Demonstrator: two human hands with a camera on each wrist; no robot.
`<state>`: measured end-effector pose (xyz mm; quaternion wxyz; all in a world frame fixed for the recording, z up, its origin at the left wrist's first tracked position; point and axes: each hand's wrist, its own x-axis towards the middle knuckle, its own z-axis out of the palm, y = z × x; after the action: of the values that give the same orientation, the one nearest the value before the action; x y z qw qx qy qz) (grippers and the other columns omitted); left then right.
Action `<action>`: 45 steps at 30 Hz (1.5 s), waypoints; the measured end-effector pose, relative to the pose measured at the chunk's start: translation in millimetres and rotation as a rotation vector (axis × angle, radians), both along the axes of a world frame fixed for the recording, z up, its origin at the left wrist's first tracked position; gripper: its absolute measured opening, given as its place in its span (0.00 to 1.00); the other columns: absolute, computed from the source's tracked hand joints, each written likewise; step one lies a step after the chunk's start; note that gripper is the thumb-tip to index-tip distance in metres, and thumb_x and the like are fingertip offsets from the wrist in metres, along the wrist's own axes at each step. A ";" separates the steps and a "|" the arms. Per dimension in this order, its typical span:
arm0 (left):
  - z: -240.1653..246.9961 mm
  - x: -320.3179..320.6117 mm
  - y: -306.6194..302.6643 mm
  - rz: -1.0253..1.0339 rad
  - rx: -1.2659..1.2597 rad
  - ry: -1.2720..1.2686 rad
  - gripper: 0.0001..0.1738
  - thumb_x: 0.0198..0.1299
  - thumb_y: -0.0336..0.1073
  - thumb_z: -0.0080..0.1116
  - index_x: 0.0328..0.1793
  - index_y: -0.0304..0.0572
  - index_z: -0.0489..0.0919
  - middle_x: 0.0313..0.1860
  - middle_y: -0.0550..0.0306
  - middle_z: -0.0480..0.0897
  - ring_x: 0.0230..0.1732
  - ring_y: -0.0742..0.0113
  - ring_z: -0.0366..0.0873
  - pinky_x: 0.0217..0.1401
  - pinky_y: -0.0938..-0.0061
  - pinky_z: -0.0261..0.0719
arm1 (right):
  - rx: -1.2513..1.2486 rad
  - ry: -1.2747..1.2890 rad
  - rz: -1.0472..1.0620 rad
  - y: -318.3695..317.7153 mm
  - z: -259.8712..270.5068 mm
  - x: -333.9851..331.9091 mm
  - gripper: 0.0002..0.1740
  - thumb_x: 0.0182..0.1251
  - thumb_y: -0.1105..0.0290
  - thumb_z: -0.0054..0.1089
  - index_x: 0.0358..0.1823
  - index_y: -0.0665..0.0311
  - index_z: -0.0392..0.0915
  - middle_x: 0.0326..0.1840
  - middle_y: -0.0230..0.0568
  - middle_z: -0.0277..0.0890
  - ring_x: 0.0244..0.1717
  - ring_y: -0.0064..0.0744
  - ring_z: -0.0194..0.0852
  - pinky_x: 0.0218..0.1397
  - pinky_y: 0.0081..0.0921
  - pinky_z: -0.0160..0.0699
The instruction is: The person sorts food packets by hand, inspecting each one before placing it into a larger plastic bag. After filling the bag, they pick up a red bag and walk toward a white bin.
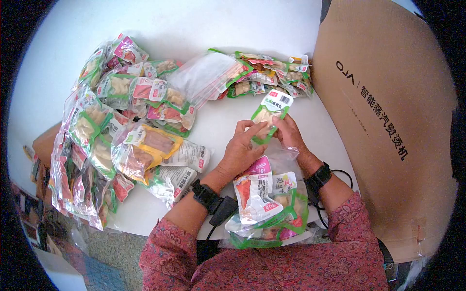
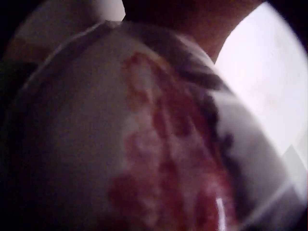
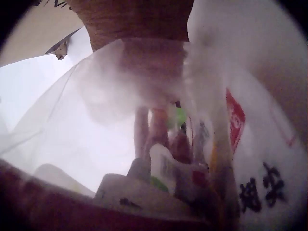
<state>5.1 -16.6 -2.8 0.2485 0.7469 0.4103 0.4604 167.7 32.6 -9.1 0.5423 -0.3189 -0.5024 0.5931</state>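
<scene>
In the head view both hands pinch a small green-and-white food packet (image 1: 266, 116) above a filled clear bag. The left hand (image 1: 241, 149) has its fingers on the packet's lower left side; the right hand (image 1: 291, 135) grips its right edge. Below them the clear bag (image 1: 286, 162) holds several packets, among them a white one with a red picture (image 1: 252, 196). A blurred red-printed packet (image 2: 168, 144) fills much of the left wrist view. Through clear plastic (image 3: 57, 115), the right wrist view shows the right hand's fingers (image 3: 158, 129) among packets.
Filled bags of packets (image 1: 104, 126) are heaped on the left of the white table (image 1: 223, 121). Flat clear bags (image 1: 201, 77) lie at the back, beside a pile of packets (image 1: 291, 77). A large cardboard box (image 1: 383, 121) stands along the right side.
</scene>
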 end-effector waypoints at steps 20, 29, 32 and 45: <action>-5.5 -4.8 8.8 -0.078 -0.550 -0.625 0.05 0.60 0.36 0.48 0.35 0.43 0.70 0.17 0.68 0.67 0.12 0.81 0.61 0.13 0.85 0.56 | 0.084 -0.010 -0.091 -2.9 7.7 5.1 0.12 0.61 0.65 0.49 0.42 0.65 0.71 0.36 0.32 0.72 0.38 0.22 0.71 0.41 0.21 0.72; -7.9 -6.0 10.5 -0.090 -0.545 -0.615 0.06 0.62 0.36 0.45 0.35 0.44 0.71 0.17 0.68 0.67 0.13 0.81 0.60 0.13 0.86 0.57 | 0.114 -0.087 -0.179 3.7 3.1 7.8 0.19 0.63 0.54 0.46 0.39 0.64 0.73 0.30 0.30 0.72 0.29 0.18 0.69 0.29 0.17 0.69; -6.4 -5.6 9.1 -0.099 -0.560 -0.636 0.07 0.62 0.36 0.44 0.35 0.44 0.71 0.17 0.68 0.67 0.13 0.81 0.60 0.13 0.86 0.57 | 0.114 -0.099 -0.193 5.6 1.0 8.6 0.20 0.64 0.53 0.44 0.38 0.63 0.73 0.29 0.30 0.72 0.27 0.18 0.68 0.28 0.17 0.67; -7.3 -4.8 10.6 -0.119 -0.568 -0.606 0.05 0.61 0.35 0.46 0.36 0.44 0.71 0.21 0.68 0.70 0.14 0.82 0.61 0.13 0.86 0.58 | 0.087 -0.322 -0.286 2.1 18.8 16.5 0.16 0.63 0.57 0.44 0.40 0.61 0.73 0.28 0.28 0.71 0.23 0.16 0.64 0.23 0.17 0.64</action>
<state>0.3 -6.0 -10.1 0.5803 0.5021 0.3853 0.5126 184.1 34.7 9.7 0.5469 -0.4540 -0.5573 0.4291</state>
